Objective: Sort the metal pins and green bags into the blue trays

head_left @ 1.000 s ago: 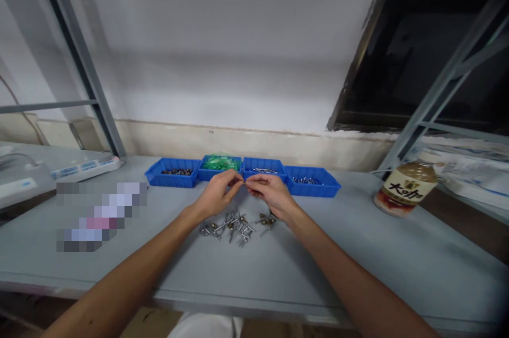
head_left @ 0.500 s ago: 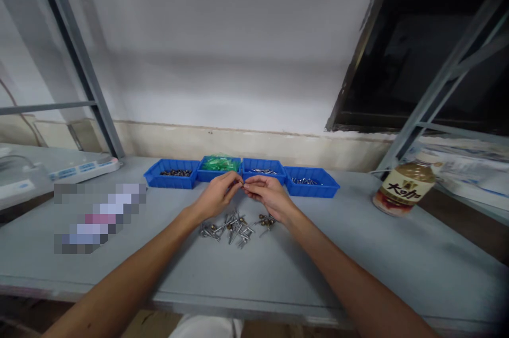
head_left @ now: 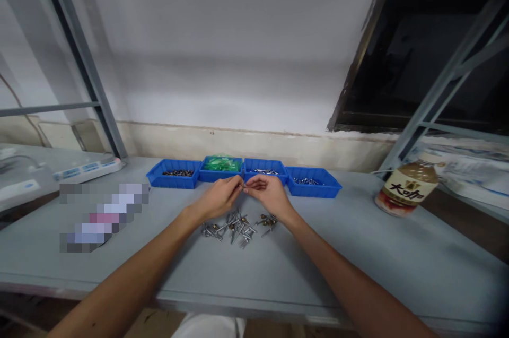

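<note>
My left hand [head_left: 220, 197] and my right hand [head_left: 270, 196] meet fingertip to fingertip above the table, in front of the blue bins. Thumb and fingers of each are pinched on something small between them, too small and too hidden to name. Just below lies a loose pile of silver screws [head_left: 238, 226], thin-shanked, with a few brass-coloured pieces among them. A smaller cluster of brass-coloured pieces and screws [head_left: 267, 220] sits under my right wrist.
Along the wall stand blue bins: one with small dark-brass pieces [head_left: 173, 183], one with green packets [head_left: 220, 164], one with silver pins [head_left: 264, 167], one with screws [head_left: 310, 189]. A labelled bottle [head_left: 409, 187] stands right; a power strip [head_left: 85, 169] and a blurred-out item [head_left: 105, 218] lie left.
Both hands stay together at nearly the same spot, with the fingers slightly shifted around the small piece. The whole view has moved a little.
</note>
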A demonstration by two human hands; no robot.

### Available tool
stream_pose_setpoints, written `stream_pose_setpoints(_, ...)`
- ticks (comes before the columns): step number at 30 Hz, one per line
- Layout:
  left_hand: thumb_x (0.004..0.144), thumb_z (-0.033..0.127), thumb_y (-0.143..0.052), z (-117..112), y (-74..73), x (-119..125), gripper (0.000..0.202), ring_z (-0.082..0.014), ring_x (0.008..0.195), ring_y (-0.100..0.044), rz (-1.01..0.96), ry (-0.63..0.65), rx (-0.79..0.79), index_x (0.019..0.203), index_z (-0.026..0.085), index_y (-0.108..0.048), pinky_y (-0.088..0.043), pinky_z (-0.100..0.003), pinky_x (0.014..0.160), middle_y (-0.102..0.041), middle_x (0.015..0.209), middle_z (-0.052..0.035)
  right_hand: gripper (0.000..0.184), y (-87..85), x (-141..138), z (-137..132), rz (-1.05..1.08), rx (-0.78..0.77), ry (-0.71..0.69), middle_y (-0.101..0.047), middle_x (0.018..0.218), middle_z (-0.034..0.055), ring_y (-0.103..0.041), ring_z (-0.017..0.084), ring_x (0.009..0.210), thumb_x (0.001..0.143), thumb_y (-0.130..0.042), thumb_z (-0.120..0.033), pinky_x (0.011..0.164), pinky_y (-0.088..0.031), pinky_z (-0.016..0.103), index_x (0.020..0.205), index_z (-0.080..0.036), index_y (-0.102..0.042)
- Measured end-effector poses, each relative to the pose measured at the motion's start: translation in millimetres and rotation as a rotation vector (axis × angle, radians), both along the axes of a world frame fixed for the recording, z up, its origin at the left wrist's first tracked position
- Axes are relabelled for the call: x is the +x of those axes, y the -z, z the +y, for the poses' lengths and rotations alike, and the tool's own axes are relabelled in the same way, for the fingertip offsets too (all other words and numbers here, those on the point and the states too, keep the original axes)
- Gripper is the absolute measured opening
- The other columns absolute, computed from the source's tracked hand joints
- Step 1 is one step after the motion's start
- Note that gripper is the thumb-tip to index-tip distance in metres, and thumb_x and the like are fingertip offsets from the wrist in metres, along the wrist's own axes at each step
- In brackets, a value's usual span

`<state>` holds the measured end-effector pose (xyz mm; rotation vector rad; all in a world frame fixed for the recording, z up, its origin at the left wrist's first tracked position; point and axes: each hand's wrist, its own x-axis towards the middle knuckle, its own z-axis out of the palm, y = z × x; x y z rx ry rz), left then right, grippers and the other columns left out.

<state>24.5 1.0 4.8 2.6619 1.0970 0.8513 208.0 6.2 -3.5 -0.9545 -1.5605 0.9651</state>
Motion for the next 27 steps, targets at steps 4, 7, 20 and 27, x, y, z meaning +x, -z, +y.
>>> stream_pose_setpoints(4,0.095,0.024,-0.038,0,-2.3,-2,0.017,-0.0177,0.07,-0.056,-0.002,-0.019,0.018,0.088,0.02,-0.053,-0.04,-0.027,0.063,-0.062,0.08,-0.0028,0.015,-2.6,-3,-7,-0.078,0.118,0.036,-0.07,0.073,0.0034,-0.063,0.018,0.067,0.064,-0.076,-0.029,0.07,-0.051,0.033,0.071,-0.02,-0.067)
stream_pose_setpoints(7,0.094,0.025,-0.039,1,-0.9,-3,0.019,-0.0159,0.066,-0.053,-0.04,0.01,-0.008,0.084,0.02,-0.055,-0.038,-0.026,0.062,-0.062,0.077,-0.0016,0.01,-4.6,-6,-11,-0.121,0.17,0.05,-0.069,0.072,0.0023,-0.063,0.017,0.068,0.068,-0.073,-0.028,0.071,-0.051,0.032,0.072,-0.02,-0.068)
stream_pose_setpoints(20,0.09,0.024,-0.049,30,-17.8,-73,0.019,-0.0148,0.07,-0.048,-0.222,-0.564,0.326,0.073,0.016,-0.054,-0.036,-0.028,0.069,-0.053,0.071,-0.0013,0.011,-23.8,39,-2,-0.618,-0.022,-0.225,-0.07,0.063,0.0022,-0.062,0.016,0.059,0.061,-0.073,-0.017,0.058,-0.046,0.03,0.07,-0.022,-0.076)
stream_pose_setpoints(27,0.091,0.032,-0.051,38,-10.7,-99,0.029,-0.0102,0.058,-0.038,-0.297,-0.756,0.33,0.068,0.014,-0.054,-0.026,-0.027,0.059,-0.045,0.059,0.0022,0.011,-28.7,50,-6,-0.745,-0.079,-0.312,-0.07,0.062,0.0025,-0.06,0.015,0.055,0.06,-0.076,-0.025,0.051,-0.043,0.027,0.07,-0.021,-0.077)
